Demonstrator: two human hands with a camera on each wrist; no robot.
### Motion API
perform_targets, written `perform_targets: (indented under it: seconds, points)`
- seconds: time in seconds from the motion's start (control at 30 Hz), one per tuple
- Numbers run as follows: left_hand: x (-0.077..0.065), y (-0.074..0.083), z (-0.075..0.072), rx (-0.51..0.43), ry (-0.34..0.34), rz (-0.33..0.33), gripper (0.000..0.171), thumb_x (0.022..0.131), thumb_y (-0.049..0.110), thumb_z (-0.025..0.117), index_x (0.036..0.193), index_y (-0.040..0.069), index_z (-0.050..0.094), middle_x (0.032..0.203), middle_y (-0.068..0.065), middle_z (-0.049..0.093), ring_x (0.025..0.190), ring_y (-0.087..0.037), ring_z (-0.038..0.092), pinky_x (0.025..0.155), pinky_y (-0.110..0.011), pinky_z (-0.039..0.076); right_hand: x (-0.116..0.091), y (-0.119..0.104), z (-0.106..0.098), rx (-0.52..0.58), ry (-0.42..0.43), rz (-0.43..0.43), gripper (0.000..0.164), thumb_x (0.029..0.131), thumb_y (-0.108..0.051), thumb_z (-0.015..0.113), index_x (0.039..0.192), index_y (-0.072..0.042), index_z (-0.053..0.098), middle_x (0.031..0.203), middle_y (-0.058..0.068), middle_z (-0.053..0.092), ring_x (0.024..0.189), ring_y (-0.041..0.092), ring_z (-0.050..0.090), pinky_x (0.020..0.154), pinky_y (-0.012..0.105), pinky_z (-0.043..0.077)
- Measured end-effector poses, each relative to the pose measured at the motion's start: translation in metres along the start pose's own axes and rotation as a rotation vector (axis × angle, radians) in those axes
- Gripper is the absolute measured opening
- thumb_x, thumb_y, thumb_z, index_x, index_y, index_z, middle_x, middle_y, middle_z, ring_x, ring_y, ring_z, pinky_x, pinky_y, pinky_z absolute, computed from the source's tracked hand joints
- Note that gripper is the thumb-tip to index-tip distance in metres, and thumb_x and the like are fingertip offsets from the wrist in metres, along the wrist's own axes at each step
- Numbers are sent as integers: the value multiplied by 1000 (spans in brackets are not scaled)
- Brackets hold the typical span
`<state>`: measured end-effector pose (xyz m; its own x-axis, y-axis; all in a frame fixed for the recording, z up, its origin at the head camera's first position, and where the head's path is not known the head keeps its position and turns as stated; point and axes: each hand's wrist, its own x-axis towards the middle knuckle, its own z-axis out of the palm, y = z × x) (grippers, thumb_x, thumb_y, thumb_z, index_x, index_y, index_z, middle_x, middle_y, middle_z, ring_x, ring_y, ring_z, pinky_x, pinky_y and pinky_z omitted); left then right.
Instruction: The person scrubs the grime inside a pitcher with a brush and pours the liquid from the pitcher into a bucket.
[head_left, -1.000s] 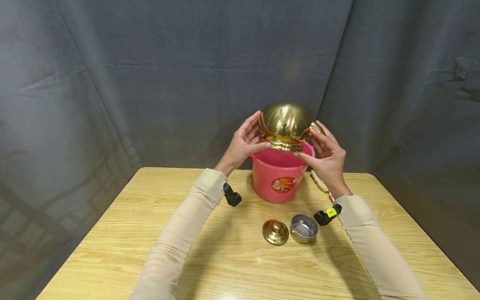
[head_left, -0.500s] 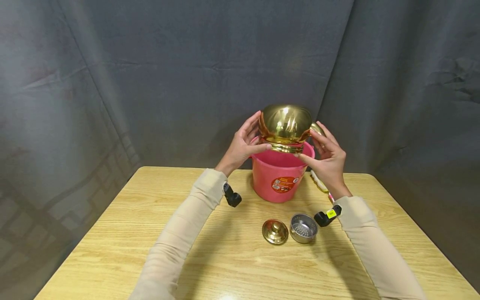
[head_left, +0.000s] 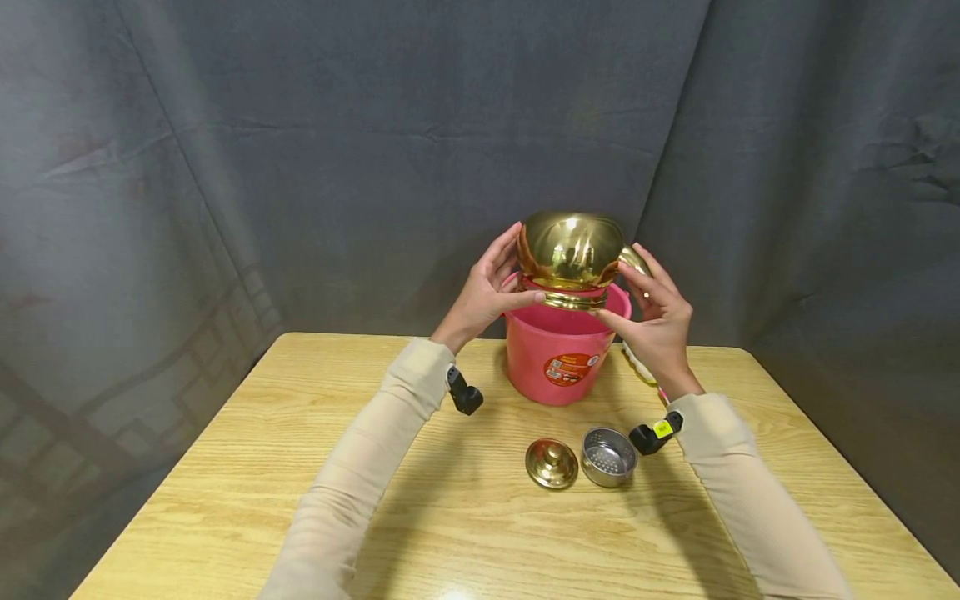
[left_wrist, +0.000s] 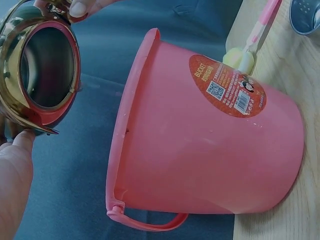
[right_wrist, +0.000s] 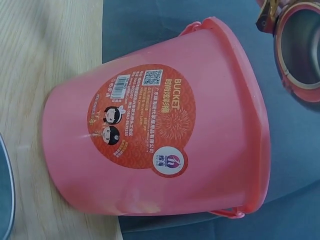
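A shiny gold teapot [head_left: 572,248] is held between both hands above a pink bucket [head_left: 551,367], its round open mouth turned down toward the bucket. My left hand [head_left: 480,292] grips the teapot's left side, thumb low near the rim and fingers spread up the body. On the other side my right hand [head_left: 660,312] holds it by the handle side, thumb at the lower rim. From the left wrist view, the teapot [left_wrist: 11,90] shows its dark interior, facing the bucket's top. A gold lid [head_left: 551,463] lies on the table beside a perforated metal strainer basket [head_left: 608,457].
Behind the bucket, a white-and-yellow brush with a pink handle [head_left: 637,363] lies partly hidden by the right hand. The wooden table [head_left: 300,467] ends at a grey curtain [head_left: 375,167]. The bucket's side carries a red label [right_wrist: 142,120].
The teapot has sunk very slightly toward the bucket, with both hands keeping their hold. The bucket, lid and strainer basket stay in place.
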<state>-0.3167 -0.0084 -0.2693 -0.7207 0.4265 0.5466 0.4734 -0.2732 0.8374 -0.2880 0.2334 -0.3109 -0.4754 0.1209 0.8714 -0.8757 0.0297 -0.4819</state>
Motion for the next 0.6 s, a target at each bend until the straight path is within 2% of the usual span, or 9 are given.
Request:
perform_targets:
  seconds: [0.23, 0.43, 0.6]
  points:
    - [0, -2, 0, -17, 0, 13, 97, 76, -16, 70, 155, 14, 23, 158, 0, 24, 140, -13, 28, 113, -33, 25, 1, -19, 6, -30, -9, -8, 64, 56, 38, 69, 115, 14, 63, 140, 22, 48, 129, 32, 45, 102, 34, 41]
    - [0, -2, 1, -20, -4, 17, 98, 75, -18, 70, 155, 14, 23, 158, 0, 24, 140, -12, 28, 112, -29, 27, -3, -5, 0, -53, -8, -14, 66, 55, 38, 70, 116, 13, 64, 141, 20, 47, 129, 32, 46, 101, 33, 42]
    - [-1, -2, 0, -25, -13, 16, 99, 76, -20, 69, 156, 10, 19, 159, -1, 21, 141, -12, 26, 112, -28, 26, -4, -2, -1, -59, -14, -23, 66, 54, 38, 70, 115, 14, 63, 141, 26, 45, 127, 32, 48, 100, 32, 43]
